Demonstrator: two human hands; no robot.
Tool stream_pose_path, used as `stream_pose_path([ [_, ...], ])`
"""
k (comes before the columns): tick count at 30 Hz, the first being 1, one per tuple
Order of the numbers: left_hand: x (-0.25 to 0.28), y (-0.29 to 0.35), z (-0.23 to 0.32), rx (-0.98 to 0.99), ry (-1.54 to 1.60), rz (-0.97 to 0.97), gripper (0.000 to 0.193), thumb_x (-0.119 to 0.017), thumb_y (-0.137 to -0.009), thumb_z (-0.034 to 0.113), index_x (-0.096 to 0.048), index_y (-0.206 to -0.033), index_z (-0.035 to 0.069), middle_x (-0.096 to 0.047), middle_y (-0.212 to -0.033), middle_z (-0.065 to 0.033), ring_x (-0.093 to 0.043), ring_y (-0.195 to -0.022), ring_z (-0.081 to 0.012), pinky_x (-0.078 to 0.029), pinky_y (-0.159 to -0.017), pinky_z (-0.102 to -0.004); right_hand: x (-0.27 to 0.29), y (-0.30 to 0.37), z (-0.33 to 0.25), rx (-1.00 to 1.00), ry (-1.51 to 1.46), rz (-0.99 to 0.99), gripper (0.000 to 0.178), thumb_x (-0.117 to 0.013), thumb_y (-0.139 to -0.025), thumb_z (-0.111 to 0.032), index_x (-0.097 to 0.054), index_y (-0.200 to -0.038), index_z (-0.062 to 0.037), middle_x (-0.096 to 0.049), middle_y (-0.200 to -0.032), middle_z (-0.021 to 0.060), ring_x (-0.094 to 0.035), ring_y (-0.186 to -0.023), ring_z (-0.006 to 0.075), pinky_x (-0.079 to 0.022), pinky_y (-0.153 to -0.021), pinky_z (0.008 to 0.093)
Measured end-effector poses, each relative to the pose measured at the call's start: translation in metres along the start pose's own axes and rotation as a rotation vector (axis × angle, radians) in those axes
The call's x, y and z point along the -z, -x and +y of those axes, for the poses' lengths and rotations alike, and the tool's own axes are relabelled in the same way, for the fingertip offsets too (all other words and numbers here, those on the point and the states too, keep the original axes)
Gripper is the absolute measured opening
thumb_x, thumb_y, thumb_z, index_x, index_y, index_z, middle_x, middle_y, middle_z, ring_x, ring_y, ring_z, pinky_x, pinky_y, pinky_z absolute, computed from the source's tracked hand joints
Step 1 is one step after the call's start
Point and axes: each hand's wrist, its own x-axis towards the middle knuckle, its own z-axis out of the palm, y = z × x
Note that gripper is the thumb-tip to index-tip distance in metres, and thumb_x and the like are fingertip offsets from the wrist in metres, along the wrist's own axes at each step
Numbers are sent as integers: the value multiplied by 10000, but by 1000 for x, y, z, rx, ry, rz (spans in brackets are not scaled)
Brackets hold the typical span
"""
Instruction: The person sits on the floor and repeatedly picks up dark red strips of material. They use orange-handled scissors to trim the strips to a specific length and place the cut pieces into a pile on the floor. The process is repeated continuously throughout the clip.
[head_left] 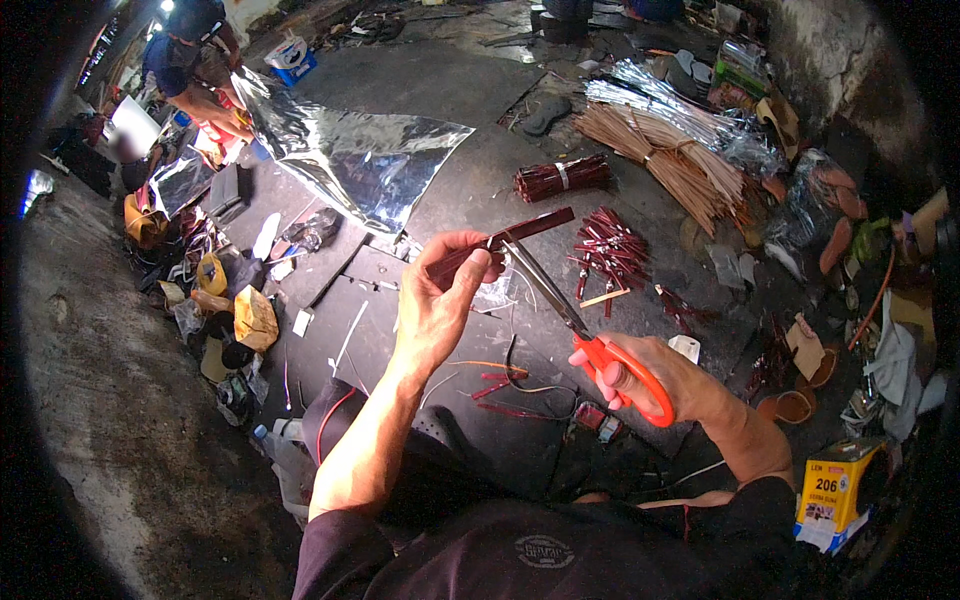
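My left hand (432,305) pinches a narrow dark red strip (543,226) between thumb and fingers, its free end pointing up and to the right. In my right hand (668,372) is a pair of scissors (550,292) with orange handles. The blade tips reach the strip just beyond my left fingertips; whether they are closed through it cannot be made out. Past the scissors, a loose heap of short dark red pieces (612,248) lies on the floor. Behind it is a bundle of dark red strips (562,178) bound with a pale band.
Bundled tan strips (655,165) lie at the far right beside shiny silver strips (655,95). At far left, a person (190,75) bends by a large silver sheet (375,165). A yellow tin (835,485) stands at lower right. Scraps (505,385) litter the floor below my hands.
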Motion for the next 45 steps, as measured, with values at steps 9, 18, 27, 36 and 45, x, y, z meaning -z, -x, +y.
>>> stream_pose_path([
  [9,-2,1,-3,25,-10,10,231,-619,-967,142,-610,-1121,-30,-708,-975,-95,-679,-866,-143,-533,-815,-275,-1,4,-7,-76,0,42,300,-633,-959,-213,-561,-1160,-1,-699,-980,107,-690,-880,181,-548,-713,334],
  [18,-12,2,1,144,210,101,258,-586,-972,127,-572,-1131,-76,-686,-910,-122,-690,-845,-188,-577,-819,-311,-1,3,-1,-41,-22,75,302,-648,-952,-203,-574,-1157,6,-696,-962,105,-674,-879,174,-533,-776,320],
  [27,-15,4,1,185,308,132,249,-590,-969,134,-571,-1115,-66,-657,-859,-94,-688,-843,-190,-583,-809,-321,3,1,-8,-117,-64,53,327,-692,-920,-196,-577,-1150,7,-686,-937,92,-664,-880,162,-523,-822,314],
  [36,-19,4,-2,143,234,107,189,-598,-967,113,-585,-1067,-47,-693,-912,-125,-703,-827,-179,-587,-763,-295,13,5,15,-267,-369,-131,407,-687,-925,-289,-557,-1189,-7,-680,-904,71,-673,-785,171,-537,-738,310],
  [45,-19,5,8,268,262,162,178,-584,-959,122,-593,-1024,-43,-673,-870,-107,-704,-785,-190,-591,-748,-297,8,-1,0,-44,268,74,297,-660,-926,-208,-573,-1121,-2,-728,-902,130,-718,-849,226,-540,-737,330],
])
